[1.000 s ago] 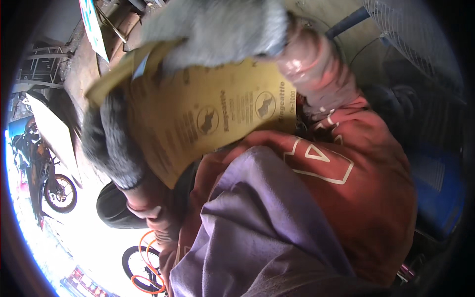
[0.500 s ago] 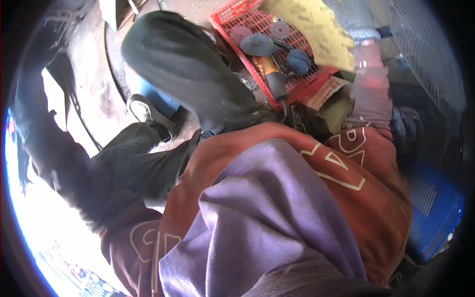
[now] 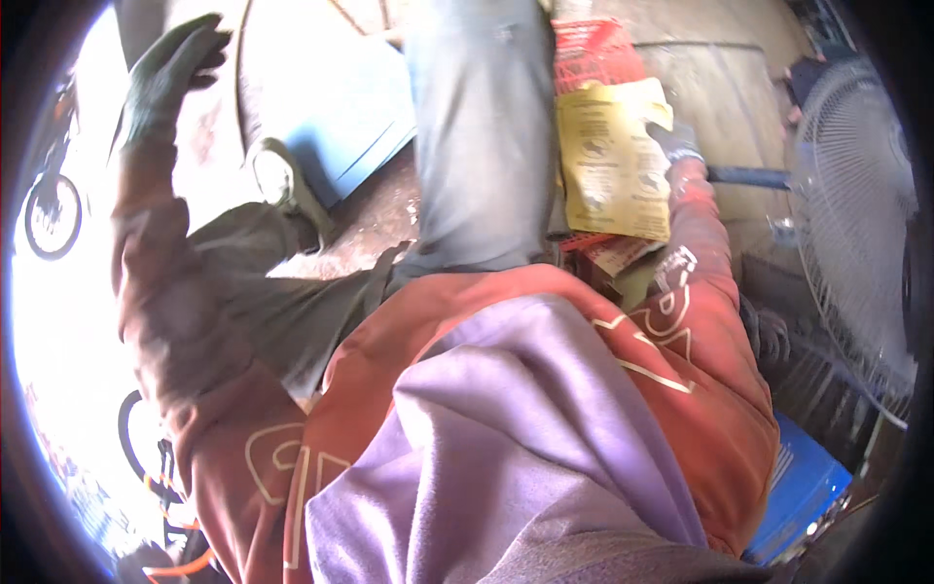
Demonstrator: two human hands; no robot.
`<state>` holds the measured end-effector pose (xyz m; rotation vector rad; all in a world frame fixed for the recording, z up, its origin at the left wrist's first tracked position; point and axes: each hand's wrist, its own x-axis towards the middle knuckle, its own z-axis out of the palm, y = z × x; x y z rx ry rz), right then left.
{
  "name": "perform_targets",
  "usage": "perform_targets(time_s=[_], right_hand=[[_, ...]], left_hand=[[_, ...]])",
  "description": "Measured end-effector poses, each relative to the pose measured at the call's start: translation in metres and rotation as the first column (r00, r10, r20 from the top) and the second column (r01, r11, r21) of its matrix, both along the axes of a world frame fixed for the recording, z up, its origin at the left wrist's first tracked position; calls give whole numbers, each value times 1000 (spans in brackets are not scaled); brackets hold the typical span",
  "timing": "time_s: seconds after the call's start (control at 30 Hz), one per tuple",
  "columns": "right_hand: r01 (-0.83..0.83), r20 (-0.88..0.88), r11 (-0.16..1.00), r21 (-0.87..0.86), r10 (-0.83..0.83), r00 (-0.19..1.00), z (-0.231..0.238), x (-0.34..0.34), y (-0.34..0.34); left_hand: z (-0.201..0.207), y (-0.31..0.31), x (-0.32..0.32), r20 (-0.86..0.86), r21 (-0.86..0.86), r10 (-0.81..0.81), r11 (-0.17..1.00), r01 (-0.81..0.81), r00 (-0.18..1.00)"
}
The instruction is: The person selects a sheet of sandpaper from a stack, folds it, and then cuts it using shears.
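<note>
My right hand [image 3: 678,142], in a grey glove, grips the right edge of a yellow printed sheet of paper [image 3: 613,161]. The sheet is spread over most of a red plastic crate [image 3: 593,54], whose far end shows beyond it. The crate's contents are hidden now. Out to the far left, my left hand [image 3: 180,73] is raised in a grey-green glove, its fingers stretched out with nothing seen in them.
A large fan with a wire guard [image 3: 851,214] stands close by my right arm. Beyond my left shoe [image 3: 277,180] lies a light-blue flat panel [image 3: 355,117]. A blue case [image 3: 798,492] sits at the lower right, and a bicycle wheel [image 3: 53,216] shows at the far left.
The yellow sheet has come over the crate and now hides the angle grinder and discs seen there before. My left hand is now plainly visible. The view has shifted, showing more of the fan.
</note>
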<state>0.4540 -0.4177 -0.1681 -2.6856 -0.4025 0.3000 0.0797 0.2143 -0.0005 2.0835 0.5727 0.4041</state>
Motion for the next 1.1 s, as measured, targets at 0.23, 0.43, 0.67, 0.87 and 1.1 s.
perform_targets(time_s=[0.23,0.43,0.67,0.87,1.1], right_hand=[[104,111,992,-68,-96,989,-26,-1,4],[298,357,953,-52,-261,897,-2,-17,-22],[415,482,906,-86,-326,813,41,-40,9],[436,205,802,-409,-385,900,54,-61,21],[-95,726,989,-115,148,672,54,-108,82]], left_hand=[[-15,9,10,-107,-120,61,990,-73,992],[-35,26,18,-138,-200,56,976,-83,989],[-69,29,37,-106,-235,86,966,-109,991],[-88,24,45,-153,-330,-24,944,-28,988],[-97,25,27,-166,-309,106,938,-154,980]])
